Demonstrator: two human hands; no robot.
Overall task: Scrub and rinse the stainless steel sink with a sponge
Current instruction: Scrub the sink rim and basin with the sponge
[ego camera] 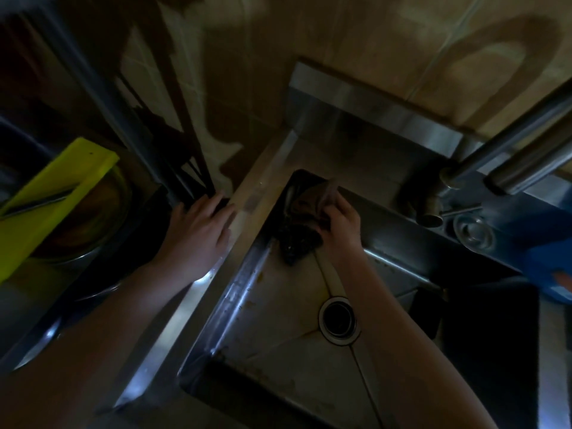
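The stainless steel sink [278, 308] fills the lower middle of the dim view, with a round drain [338, 318] in its floor. My right hand [342, 226] grips a dark, wet sponge or cloth [298, 233] and holds it against the sink's far left corner. My left hand [201, 226] rests flat, fingers straight, on the sink's left rim [247, 199]. Brownish stains dot the sink floor near the left wall.
A steel faucet [507, 159] reaches in from the right, above a blue object [544, 243]. To the left, a yellow-green cutting board [52, 196] leans over a metal bowl [86, 224]. A dark rack stands behind my left hand. Tiled wall is at the back.
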